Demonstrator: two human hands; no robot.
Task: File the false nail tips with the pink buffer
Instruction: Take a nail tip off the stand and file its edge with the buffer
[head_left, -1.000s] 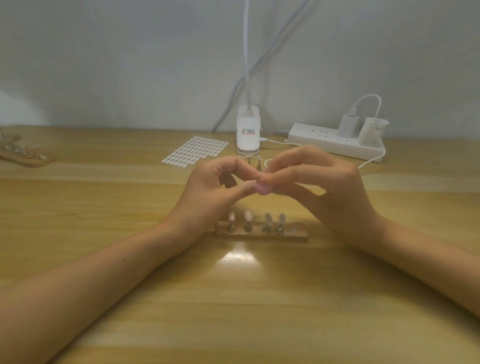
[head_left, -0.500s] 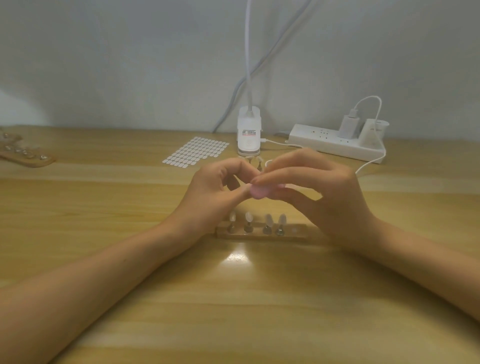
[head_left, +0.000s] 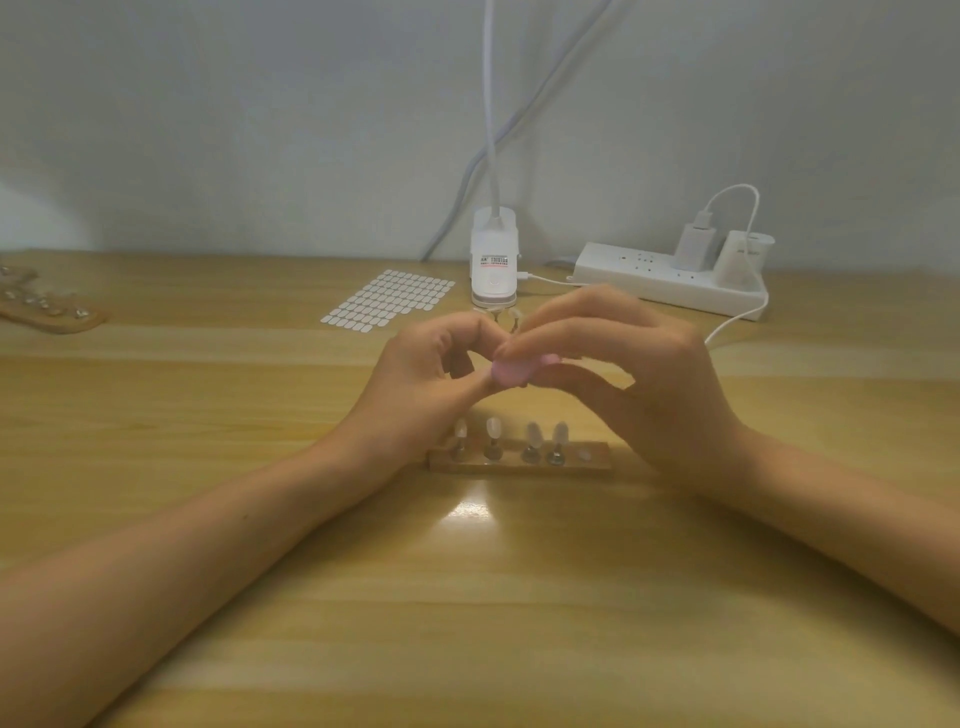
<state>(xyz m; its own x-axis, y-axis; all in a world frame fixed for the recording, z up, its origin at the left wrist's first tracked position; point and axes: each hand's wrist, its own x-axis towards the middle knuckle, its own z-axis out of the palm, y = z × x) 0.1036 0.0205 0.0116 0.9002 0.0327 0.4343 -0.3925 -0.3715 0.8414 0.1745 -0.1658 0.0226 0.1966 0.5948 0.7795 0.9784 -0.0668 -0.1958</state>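
Far-left holder: a wooden strip (head_left: 49, 313) at the surface's left edge, carrying small pale pieces too blurred to name.
Surface: pale wood (head_left: 467, 597), with a bright glare patch in front of the middle holder.
Sticker sheet: a white sheet of small tabs (head_left: 388, 306) lying flat, behind the left hand.
Left hand: raised (head_left: 421, 384), thumb and forefinger curled in towards each other and meeting the buffer's end. I cannot tell what they pinch, if anything.
Lamp base: white (head_left: 494, 265), standing at the back by the wall.
Pink buffer: held above the surface (head_left: 511, 372) between the two hands, over the middle holder.
Middle holder: a wooden strip (head_left: 519, 461) with four false nail tips (head_left: 492, 428) upright in a row.
Right hand: raised (head_left: 639, 384), pinching the pink buffer between thumb and fingers.
Power strip: white (head_left: 667, 283), at the back right, with a charger (head_left: 695, 247) plugged in.
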